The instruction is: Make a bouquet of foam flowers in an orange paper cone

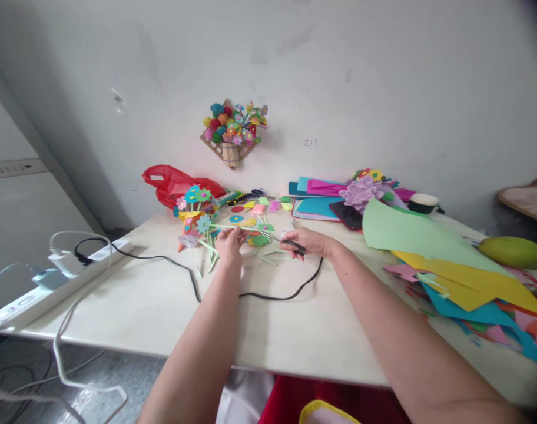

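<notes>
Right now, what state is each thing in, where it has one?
Scissors: gripped in right hand; blade opening unclear
Pale-green strip: pinched in left hand
Power strip: plugs inserted
Black cable: loosely curved
Red plastic bag: crumpled
Flower basket: wall-hung, filled
</notes>
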`<move>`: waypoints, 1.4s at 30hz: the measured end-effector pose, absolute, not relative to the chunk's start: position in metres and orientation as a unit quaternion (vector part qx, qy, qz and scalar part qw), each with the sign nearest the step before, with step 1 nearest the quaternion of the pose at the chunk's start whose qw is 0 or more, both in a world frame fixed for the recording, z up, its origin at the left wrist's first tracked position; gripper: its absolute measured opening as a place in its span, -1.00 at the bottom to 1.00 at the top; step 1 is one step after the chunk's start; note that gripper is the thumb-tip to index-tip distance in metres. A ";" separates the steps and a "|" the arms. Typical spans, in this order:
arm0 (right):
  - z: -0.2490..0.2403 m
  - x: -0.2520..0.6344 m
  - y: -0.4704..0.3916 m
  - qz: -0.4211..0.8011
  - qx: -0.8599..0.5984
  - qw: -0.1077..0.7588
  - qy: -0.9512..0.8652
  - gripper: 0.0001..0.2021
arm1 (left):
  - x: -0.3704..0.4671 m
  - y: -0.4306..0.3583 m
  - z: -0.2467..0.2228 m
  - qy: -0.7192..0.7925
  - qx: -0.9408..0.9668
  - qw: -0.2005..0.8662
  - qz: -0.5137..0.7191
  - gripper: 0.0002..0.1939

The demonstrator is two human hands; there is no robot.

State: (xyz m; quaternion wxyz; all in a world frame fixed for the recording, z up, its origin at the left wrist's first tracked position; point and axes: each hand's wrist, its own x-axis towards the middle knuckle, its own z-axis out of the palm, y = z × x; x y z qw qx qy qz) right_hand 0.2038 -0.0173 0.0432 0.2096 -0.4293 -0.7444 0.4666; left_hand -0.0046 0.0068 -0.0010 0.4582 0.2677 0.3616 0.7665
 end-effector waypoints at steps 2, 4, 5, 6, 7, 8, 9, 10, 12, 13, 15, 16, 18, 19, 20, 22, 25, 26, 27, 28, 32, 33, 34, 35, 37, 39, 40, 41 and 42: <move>0.042 0.203 -0.016 0.468 -0.422 0.199 -0.750 -0.60 | -0.005 0.007 -0.001 0.368 0.273 0.453 0.765 -0.71; 0.041 0.202 -0.015 0.472 -0.416 0.198 -0.751 -0.59 | -0.004 0.007 -0.001 0.373 0.276 0.452 0.762 -0.70; 0.041 0.202 -0.015 0.474 -0.415 0.198 -0.751 -0.59 | -0.004 0.007 -0.001 0.374 0.278 0.453 0.760 -0.70; 0.041 0.202 -0.015 0.475 -0.414 0.197 -0.751 -0.59 | -0.004 0.007 -0.001 0.376 0.281 0.454 0.758 -0.69; 0.040 0.202 -0.015 0.476 -0.413 0.197 -0.751 -0.59 | -0.004 0.007 -0.001 0.378 0.284 0.455 0.755 -0.69; 0.039 0.202 -0.015 0.477 -0.413 0.197 -0.751 -0.59 | -0.004 0.007 0.000 0.381 0.287 0.456 0.751 -0.68; 0.038 0.202 -0.014 0.477 -0.413 0.199 -0.750 -0.59 | -0.004 0.006 0.000 0.383 0.289 0.459 0.748 -0.68; 0.037 0.201 -0.014 0.479 -0.412 0.202 -0.749 -0.59 | -0.004 0.006 0.000 0.384 0.290 0.462 0.745 -0.68; 0.034 0.199 -0.013 0.480 -0.412 0.208 -0.746 -0.60 | -0.003 0.006 0.000 0.384 0.290 0.473 0.738 -0.69; 0.032 0.198 -0.012 0.477 -0.413 0.211 -0.746 -0.60 | -0.002 0.006 0.000 0.383 0.289 0.479 0.735 -0.69; 0.029 0.195 -0.010 0.471 -0.415 0.219 -0.747 -0.59 | -0.001 0.006 0.000 0.382 0.284 0.492 0.729 -0.69; 0.028 0.194 -0.010 0.469 -0.416 0.224 -0.746 -0.58 | 0.000 0.006 -0.001 0.380 0.282 0.499 0.726 -0.69; 0.027 0.192 -0.008 0.469 -0.416 0.234 -0.743 -0.56 | 0.001 0.007 -0.002 0.376 0.286 0.512 0.717 -0.68; 0.027 0.191 -0.008 0.471 -0.416 0.237 -0.741 -0.55 | 0.002 0.007 -0.002 0.375 0.292 0.516 0.712 -0.67; 0.027 0.191 -0.008 0.472 -0.417 0.240 -0.739 -0.54 | 0.002 0.007 -0.003 0.374 0.300 0.519 0.708 -0.67; 0.027 0.189 -0.008 0.471 -0.419 0.244 -0.737 -0.53 | 0.003 0.008 -0.005 0.375 0.311 0.520 0.702 -0.66; 0.027 0.188 -0.008 0.470 -0.423 0.246 -0.734 -0.53 | 0.004 0.008 -0.006 0.379 0.311 0.524 0.696 -0.64; 0.026 0.188 -0.007 0.470 -0.423 0.248 -0.734 -0.53 | 0.005 0.008 -0.006 0.379 0.311 0.527 0.694 -0.64; 0.025 0.187 -0.007 0.469 -0.424 0.249 -0.733 -0.53 | 0.005 0.008 -0.006 0.378 0.311 0.530 0.692 -0.65; 0.024 0.187 -0.006 0.468 -0.424 0.253 -0.734 -0.53 | 0.005 0.008 -0.006 0.376 0.311 0.534 0.691 -0.66; 0.019 0.187 -0.001 0.457 -0.424 0.266 -0.735 -0.55 | 0.006 0.008 -0.006 0.370 0.306 0.541 0.690 -0.71; 0.018 0.186 0.000 0.457 -0.425 0.269 -0.734 -0.55 | 0.006 0.008 -0.006 0.371 0.304 0.541 0.690 -0.72; 0.017 0.186 0.001 0.457 -0.424 0.271 -0.733 -0.55 | 0.006 0.007 -0.006 0.373 0.302 0.541 0.690 -0.72; 0.016 0.186 0.001 0.457 -0.424 0.273 -0.733 -0.55 | 0.006 0.007 -0.005 0.376 0.299 0.541 0.691 -0.73; 0.016 0.185 0.002 0.454 -0.422 0.276 -0.735 -0.56 | 0.007 0.006 -0.004 0.377 0.292 0.541 0.693 -0.73; 0.016 0.185 0.001 0.448 -0.421 0.280 -0.737 -0.56 | 0.007 0.005 -0.003 0.375 0.285 0.543 0.696 -0.75; 0.017 0.184 0.000 0.447 -0.420 0.284 -0.737 -0.56 | 0.007 0.005 -0.002 0.373 0.283 0.543 0.697 -0.76; 0.017 0.184 -0.001 0.447 -0.419 0.287 -0.736 -0.56 | 0.007 0.005 -0.002 0.372 0.280 0.543 0.699 -0.76; 0.018 0.184 -0.002 0.449 -0.417 0.290 -0.735 -0.56 | 0.006 0.005 -0.002 0.372 0.279 0.542 0.700 -0.77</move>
